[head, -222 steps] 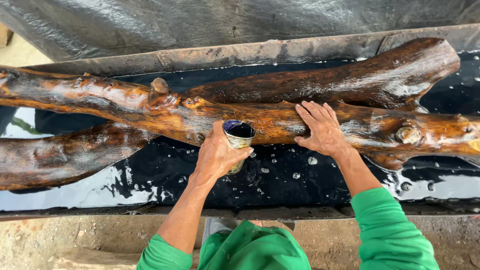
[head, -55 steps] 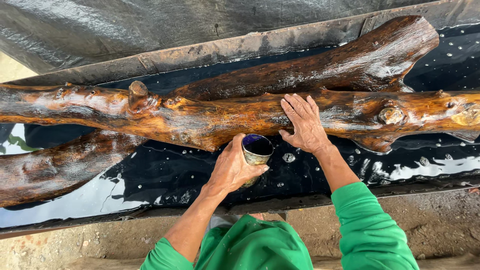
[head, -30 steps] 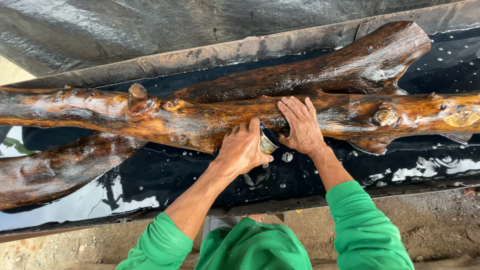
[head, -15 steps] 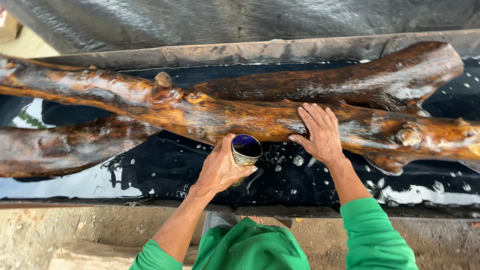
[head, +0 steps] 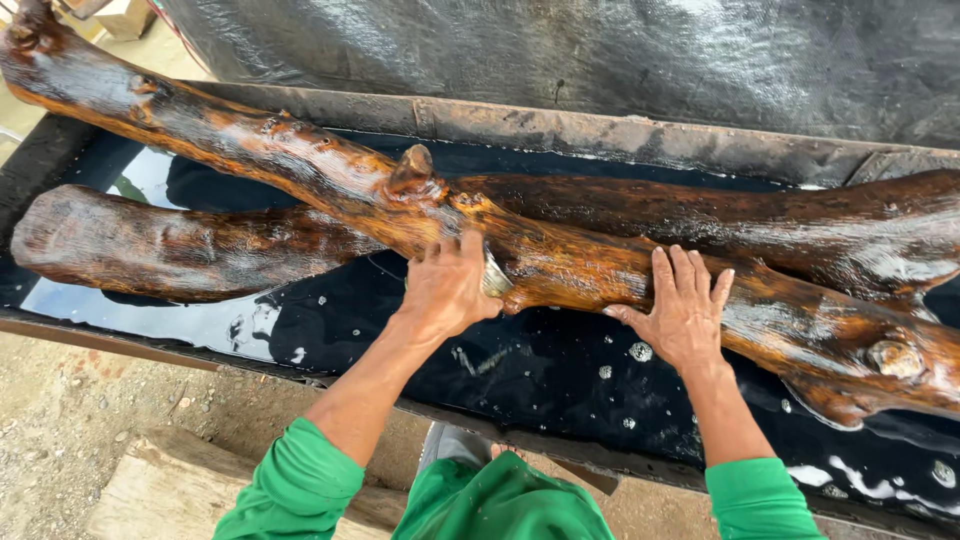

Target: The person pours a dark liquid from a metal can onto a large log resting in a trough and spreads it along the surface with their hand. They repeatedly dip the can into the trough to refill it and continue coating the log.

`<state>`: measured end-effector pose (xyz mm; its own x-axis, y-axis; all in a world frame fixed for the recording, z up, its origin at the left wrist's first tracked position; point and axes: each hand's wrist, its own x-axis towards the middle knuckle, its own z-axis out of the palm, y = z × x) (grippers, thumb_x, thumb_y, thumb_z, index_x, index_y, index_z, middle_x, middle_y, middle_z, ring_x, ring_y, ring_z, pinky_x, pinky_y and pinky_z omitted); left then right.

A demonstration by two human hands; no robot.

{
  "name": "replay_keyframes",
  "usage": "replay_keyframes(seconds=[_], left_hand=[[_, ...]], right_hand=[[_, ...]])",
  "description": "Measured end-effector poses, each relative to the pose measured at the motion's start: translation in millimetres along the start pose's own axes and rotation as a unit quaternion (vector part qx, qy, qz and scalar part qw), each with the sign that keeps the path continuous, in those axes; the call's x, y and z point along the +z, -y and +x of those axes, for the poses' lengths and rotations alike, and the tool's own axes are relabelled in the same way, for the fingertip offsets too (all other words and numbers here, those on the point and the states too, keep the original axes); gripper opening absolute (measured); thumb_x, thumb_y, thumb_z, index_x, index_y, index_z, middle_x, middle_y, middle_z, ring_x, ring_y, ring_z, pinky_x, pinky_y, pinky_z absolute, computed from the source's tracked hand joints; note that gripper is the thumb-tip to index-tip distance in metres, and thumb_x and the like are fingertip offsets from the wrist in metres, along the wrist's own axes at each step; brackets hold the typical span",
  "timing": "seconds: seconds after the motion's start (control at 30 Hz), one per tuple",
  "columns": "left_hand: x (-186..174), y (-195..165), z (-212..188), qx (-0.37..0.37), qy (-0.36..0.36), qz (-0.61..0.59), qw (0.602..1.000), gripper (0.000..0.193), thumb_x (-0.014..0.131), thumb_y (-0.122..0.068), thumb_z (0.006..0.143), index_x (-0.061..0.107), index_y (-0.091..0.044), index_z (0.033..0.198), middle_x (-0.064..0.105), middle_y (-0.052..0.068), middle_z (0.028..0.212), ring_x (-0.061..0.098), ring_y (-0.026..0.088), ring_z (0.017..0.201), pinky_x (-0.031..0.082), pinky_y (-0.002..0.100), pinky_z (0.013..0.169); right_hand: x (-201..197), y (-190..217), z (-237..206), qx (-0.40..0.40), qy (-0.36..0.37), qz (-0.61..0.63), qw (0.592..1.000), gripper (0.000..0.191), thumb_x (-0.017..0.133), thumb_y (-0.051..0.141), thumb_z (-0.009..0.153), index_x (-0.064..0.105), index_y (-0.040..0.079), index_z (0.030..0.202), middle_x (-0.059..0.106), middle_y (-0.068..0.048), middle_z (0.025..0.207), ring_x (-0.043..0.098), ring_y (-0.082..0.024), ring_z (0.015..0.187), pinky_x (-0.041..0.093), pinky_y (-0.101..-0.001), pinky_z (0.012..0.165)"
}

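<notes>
A long, wet, glossy brown log with knots and stubs lies across a shallow trough lined with black plastic holding dark liquid. My left hand is shut on a small metal cup, tipped against the log's near side; most of the cup is hidden by my fingers. My right hand lies flat, fingers spread, on the log's top to the right. Both sleeves are green.
A second thick branch lies lower left in the liquid, and another limb runs behind at right. A rusty trough rim and black sheeting stand at the back. Gravel ground and a wooden block are at lower left.
My left hand has gone from holding the cup upright over the liquid to tipping it against the log. The view has shifted left. My right hand stays on the log.
</notes>
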<state>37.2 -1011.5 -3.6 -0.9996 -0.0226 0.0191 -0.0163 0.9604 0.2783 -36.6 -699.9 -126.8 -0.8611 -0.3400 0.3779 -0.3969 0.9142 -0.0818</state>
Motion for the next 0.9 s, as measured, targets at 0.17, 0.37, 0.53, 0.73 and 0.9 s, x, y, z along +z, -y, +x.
replay_keyframes(seconds=[0.17, 0.37, 0.53, 0.73, 0.9], left_hand=[[-4, -7, 13, -0.031, 0.048, -0.007, 0.998, 0.096, 0.094, -0.040, 0.065, 0.043, 0.005, 0.133, 0.059, 0.036, 0.122, 0.057, 0.055, 0.120, 0.051, 0.066, 0.091], [-18, -14, 35, -0.037, 0.093, 0.017, 0.995, 0.086, 0.098, -0.034, 0.064, 0.049, 0.006, 0.122, 0.059, 0.037, 0.120, 0.055, 0.057, 0.117, 0.052, 0.060, 0.091], [-30, -32, 57, -0.055, 0.159, 0.023, 0.985, 0.073, 0.092, -0.027, 0.060, 0.060, 0.002, 0.119, 0.075, 0.019, 0.108, 0.075, 0.036, 0.101, 0.062, 0.052, 0.085], [-35, -49, 83, -0.048, 0.218, 0.092, 0.970, 0.073, 0.096, -0.032, 0.060, 0.070, 0.001, 0.120, 0.073, 0.014, 0.121, 0.072, 0.036, 0.108, 0.055, 0.067, 0.089], [-28, -50, 92, -0.027, 0.226, 0.111, 0.967, 0.064, 0.095, -0.033, 0.060, 0.077, -0.006, 0.115, 0.073, 0.011, 0.123, 0.072, 0.035, 0.110, 0.055, 0.070, 0.089]], right_hand=[[-1, 46, 23, -0.060, 0.008, 0.008, 0.998, 0.114, 0.073, 0.077, 0.066, 0.047, 0.002, 0.148, 0.048, -0.019, 0.152, 0.039, -0.036, 0.145, 0.014, -0.0690, 0.117], [5, 91, 73, -0.120, 0.089, 0.040, 0.988, 0.120, 0.082, 0.073, 0.055, 0.049, -0.001, 0.142, 0.053, -0.016, 0.146, 0.046, -0.031, 0.140, 0.032, -0.0551, 0.115], [13, 97, 97, -0.157, 0.099, 0.084, 0.979, 0.099, 0.079, 0.054, 0.070, 0.050, 0.002, 0.149, 0.057, -0.014, 0.148, 0.053, -0.030, 0.138, 0.041, -0.0460, 0.114], [13, 97, 94, -0.104, 0.163, 0.073, 0.979, 0.128, 0.084, 0.077, 0.053, 0.043, 0.002, 0.147, 0.051, -0.014, 0.148, 0.047, -0.032, 0.137, 0.036, -0.0449, 0.115], [13, 102, 93, -0.100, 0.176, 0.056, 0.978, 0.129, 0.082, 0.080, 0.055, 0.039, 0.003, 0.150, 0.047, -0.014, 0.151, 0.043, -0.032, 0.140, 0.032, -0.0452, 0.116]])
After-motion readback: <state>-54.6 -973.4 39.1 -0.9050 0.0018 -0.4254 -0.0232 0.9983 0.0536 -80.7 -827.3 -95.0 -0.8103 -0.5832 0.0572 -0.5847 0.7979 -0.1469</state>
